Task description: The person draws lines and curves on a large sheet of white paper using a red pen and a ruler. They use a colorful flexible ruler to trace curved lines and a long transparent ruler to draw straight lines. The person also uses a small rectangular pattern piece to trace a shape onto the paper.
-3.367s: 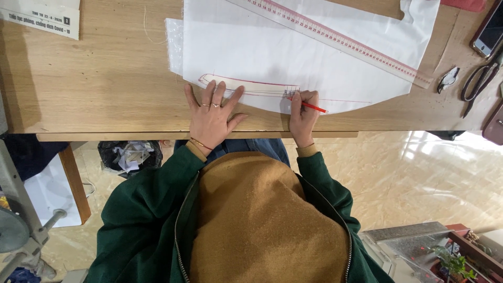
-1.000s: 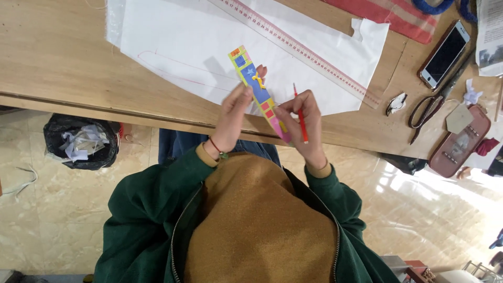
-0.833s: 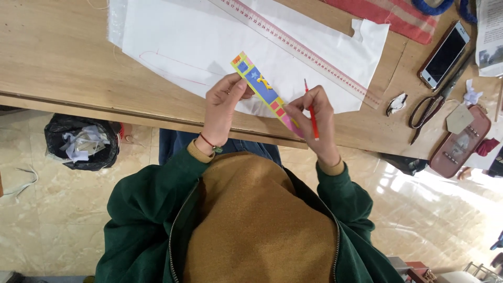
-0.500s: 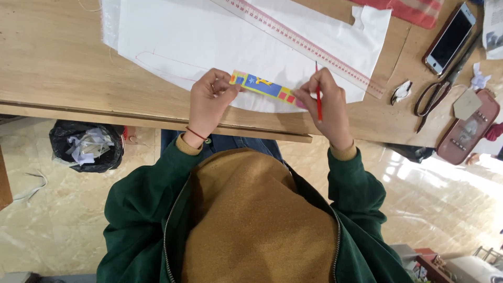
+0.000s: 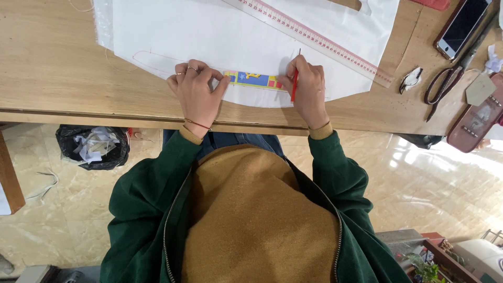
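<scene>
Pressing down with spread fingers, the left hand now pins one end of the short multicoloured ruler flat on the white pattern paper, where half a second ago that ruler was held up between both hands, just clear of the sheet. It has come to rest near the paper's lower curved edge, lying roughly level, its left end under the left hand and its right end against the right hand. The right hand is closed around a red pencil, held upright, its upper end just beside the ruler's far end; whether a tip actually touches the paper I cannot tell. To my eye the ruler is placed and steadied for marking or measuring against the faint red outline drawn on the sheet. The long pink-edged ruler lies diagonally across the upper paper, untouched. Well off to the right on the wooden table sit scissors, a phone and a small clip.
</scene>
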